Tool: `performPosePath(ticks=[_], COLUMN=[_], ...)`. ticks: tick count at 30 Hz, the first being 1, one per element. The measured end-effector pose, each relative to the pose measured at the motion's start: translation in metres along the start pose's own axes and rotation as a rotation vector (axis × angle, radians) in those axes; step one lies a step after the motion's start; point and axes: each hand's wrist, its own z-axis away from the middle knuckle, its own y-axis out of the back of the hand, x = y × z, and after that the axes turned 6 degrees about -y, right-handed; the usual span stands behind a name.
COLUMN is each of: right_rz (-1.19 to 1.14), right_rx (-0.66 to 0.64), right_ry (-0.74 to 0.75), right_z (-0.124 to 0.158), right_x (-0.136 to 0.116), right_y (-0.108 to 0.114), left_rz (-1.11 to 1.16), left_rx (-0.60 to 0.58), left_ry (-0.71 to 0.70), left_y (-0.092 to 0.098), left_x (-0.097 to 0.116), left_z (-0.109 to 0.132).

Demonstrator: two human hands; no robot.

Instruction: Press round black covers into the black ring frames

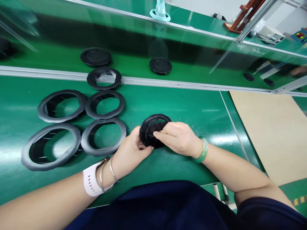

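Both my hands hold one black round plastic part, tilted up off the green bench. My left hand grips its lower left rim with curled fingers. My right hand covers its right side, fingers pressed onto the face. Several black rings lie to the left: two large ones, two medium ones, and one across the metal rail.
Behind the rail, a green conveyor belt carries two black discs and small dark pieces at the far right. A brown board lies on the right. A pale blue stand sits at the back.
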Motion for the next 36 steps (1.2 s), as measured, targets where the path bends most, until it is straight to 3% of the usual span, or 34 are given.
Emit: performPosePath(ticks=[4, 10, 16, 24, 36], right_rz=[0.014, -0.09, -0.065, -0.186, -0.169], right_rx=[-0.013, 0.008, 0.02, -0.037, -0.137], right_ry=[0.039, -0.056, -0.012, -0.117, -0.258], right_z=[0.0004, 0.0022, 0.0024, -0.0007, -0.0011], right_x=[-0.0012, 0.0013, 0.0023, 0.0046, -0.0048], right_y=[0.0038, 0.0074, 0.0036, 0.002, -0.0006], left_rz=[-0.018, -0.019, -0.005, 0.039, 0.065], left_rx=[0.005, 0.007, 0.011, -0.011, -0.018], left_ry=[-0.024, -0.011, 0.002, 0.009, 0.029], left_y=[-0.0003, -0.0018, -0.0018, -0.0028, -0.0013], left_x=[-0.0022, -0.0034, -0.001, -0.0004, 0.0029], left_z=[-0.0007, -0.0001, -0.0018, -0.0017, -0.0018])
